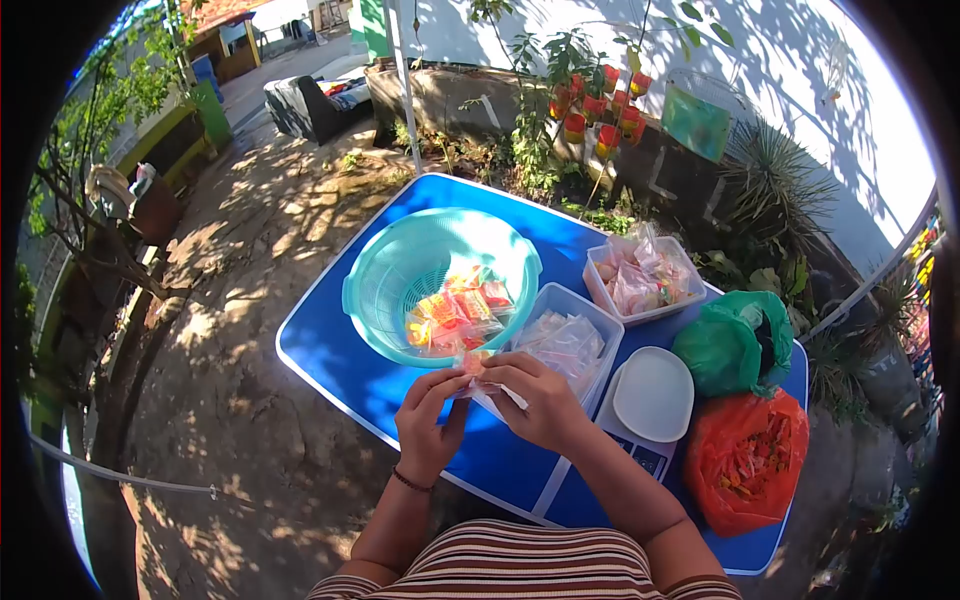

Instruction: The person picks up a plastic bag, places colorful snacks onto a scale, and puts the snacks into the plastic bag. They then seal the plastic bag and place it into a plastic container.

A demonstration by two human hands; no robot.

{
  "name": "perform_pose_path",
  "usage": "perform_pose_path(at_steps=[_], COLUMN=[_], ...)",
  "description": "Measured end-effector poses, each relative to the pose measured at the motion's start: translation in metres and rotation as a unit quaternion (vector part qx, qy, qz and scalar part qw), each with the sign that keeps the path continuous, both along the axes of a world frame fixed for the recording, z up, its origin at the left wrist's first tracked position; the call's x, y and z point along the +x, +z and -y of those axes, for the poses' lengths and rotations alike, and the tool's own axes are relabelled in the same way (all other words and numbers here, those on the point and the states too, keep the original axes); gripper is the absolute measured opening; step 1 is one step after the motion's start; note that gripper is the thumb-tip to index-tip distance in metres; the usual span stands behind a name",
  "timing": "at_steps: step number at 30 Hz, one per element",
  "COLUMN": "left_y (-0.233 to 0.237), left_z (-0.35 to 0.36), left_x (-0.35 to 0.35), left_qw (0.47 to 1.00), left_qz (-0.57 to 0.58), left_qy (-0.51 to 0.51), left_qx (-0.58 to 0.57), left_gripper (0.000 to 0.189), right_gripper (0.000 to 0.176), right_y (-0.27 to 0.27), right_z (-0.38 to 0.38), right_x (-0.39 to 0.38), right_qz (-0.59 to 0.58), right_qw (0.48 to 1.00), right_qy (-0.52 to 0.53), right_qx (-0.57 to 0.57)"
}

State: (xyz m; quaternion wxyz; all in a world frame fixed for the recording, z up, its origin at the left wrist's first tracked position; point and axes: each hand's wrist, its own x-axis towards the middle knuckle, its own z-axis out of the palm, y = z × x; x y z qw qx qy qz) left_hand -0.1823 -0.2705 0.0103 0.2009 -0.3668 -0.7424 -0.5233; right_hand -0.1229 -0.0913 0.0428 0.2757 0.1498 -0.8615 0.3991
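My left hand (430,418) and my right hand (538,400) meet at the table's near side, fingers pinched on a small clear plastic packet (474,368) with something orange-pink inside. Just beyond them is a turquoise basket (375,245) holding several red, orange and yellow packets (455,312). Right of my hands, a white container (612,340) holds flat clear plastic bags (562,345). Behind it, a second container (655,312) is heaped with filled clear bags (645,278).
The blue folding table (330,345) also bears a scale with a white tray (653,393), a green plastic bag (725,345) and an open red bag (745,460) with small colourful items. Plants and a pole stand behind the table.
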Motion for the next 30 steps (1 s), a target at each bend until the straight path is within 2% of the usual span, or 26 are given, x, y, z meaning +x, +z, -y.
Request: perform_pose_path(at_steps=[3, 6, 8, 10, 11, 14, 17, 20, 23, 24, 26, 27, 28, 30], left_y=[-0.003, 0.005, 0.016, 0.013, 0.004, -0.001, 0.001, -0.007, -0.019, -0.012, 0.001, 0.002, -0.004, -0.016], left_z=[-0.006, -0.019, -0.014, -0.012, -0.014, -0.025, -0.039, -0.050, -0.051, -0.054, -0.050, -0.047, -0.047, -0.051], left_x=[-0.041, -0.062, -0.065, -0.070, -0.076, -0.096, -0.121, -0.141, -0.173, -0.181, -0.176, -0.174, -0.175, -0.172], left_qw=[0.997, 0.970, 0.979, 0.980, 0.974, 0.955, 0.911, 0.901, 0.824, 0.784, 0.790, 0.789, 0.809, 0.791], left_qz=[-0.048, -0.138, -0.080, 0.022, 0.033, 0.079, 0.112, 0.101, 0.035, 0.098, 0.051, 0.027, 0.036, 0.097], left_qy=[0.035, 0.154, 0.089, 0.002, -0.025, -0.084, -0.145, -0.142, -0.151, -0.139, -0.036, 0.014, 0.036, 0.066], left_qx=[-0.050, -0.129, -0.164, -0.197, -0.221, -0.274, -0.369, -0.398, -0.544, -0.597, -0.610, -0.614, -0.586, -0.601], left_gripper=[0.030, 0.022, 0.019, 0.013, 0.012, 0.018, 0.023, 0.037, 0.054, 0.064, 0.066, 0.067, 0.066, 0.070], right_gripper=[0.024, 0.026, 0.026, 0.024, 0.023, 0.020, 0.020, 0.022, 0.025, 0.025, 0.025, 0.026, 0.028, 0.030], right_y=[-0.017, -0.027, -0.021, -0.010, -0.008, -0.028, -0.035, -0.027, -0.037, -0.041, -0.045, -0.046, -0.043, -0.041], right_z=[0.000, 0.004, 0.005, 0.003, 0.002, -0.002, -0.002, -0.003, -0.005, -0.005, -0.004, -0.004, -0.004, -0.004], right_x=[-0.049, -0.071, -0.072, -0.067, -0.065, -0.062, -0.059, -0.057, -0.057, -0.057, -0.056, -0.056, -0.054, -0.054], right_qz=[-0.008, 0.004, 0.042, 0.165, 0.228, 0.107, 0.109, 0.149, 0.135, 0.113, 0.071, 0.086, 0.101, 0.108], right_qw=[1.000, 0.993, 0.988, 0.970, 0.954, 0.974, 0.970, 0.965, 0.972, 0.975, 0.980, 0.978, 0.975, 0.972], right_qy=[-0.017, -0.078, -0.096, -0.075, -0.061, -0.062, -0.068, -0.049, -0.050, -0.054, -0.063, -0.063, -0.064, -0.075], right_qx=[0.019, 0.088, 0.113, 0.161, 0.183, 0.189, 0.205, 0.211, 0.185, 0.182, 0.174, 0.181, 0.187, 0.193])
